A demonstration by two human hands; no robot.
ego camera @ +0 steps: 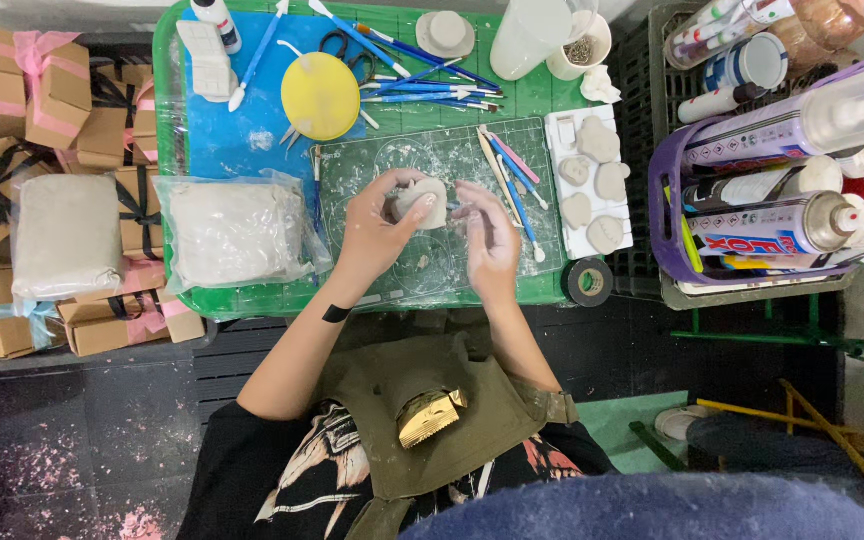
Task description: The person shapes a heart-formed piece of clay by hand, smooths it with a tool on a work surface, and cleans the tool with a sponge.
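My left hand (380, 228) holds a small pale clay piece (425, 203) just above a clear cutting mat (432, 270) dusted with clay. My right hand (489, 238) is beside it, gripping a thin blue-handled tool (457, 207) whose tip touches the clay piece. Both hands are smeared with white clay. Several finished flat clay shapes (592, 180) lie on a white board to the right of the mat.
The green tray table (167, 100) carries a bagged clay block (232, 232), a yellow disc (321, 96), scissors, blue tools, cups and a tape roll (589, 282). Ribboned cardboard boxes (52, 100) are stacked left. Spray cans (782, 130) fill baskets right.
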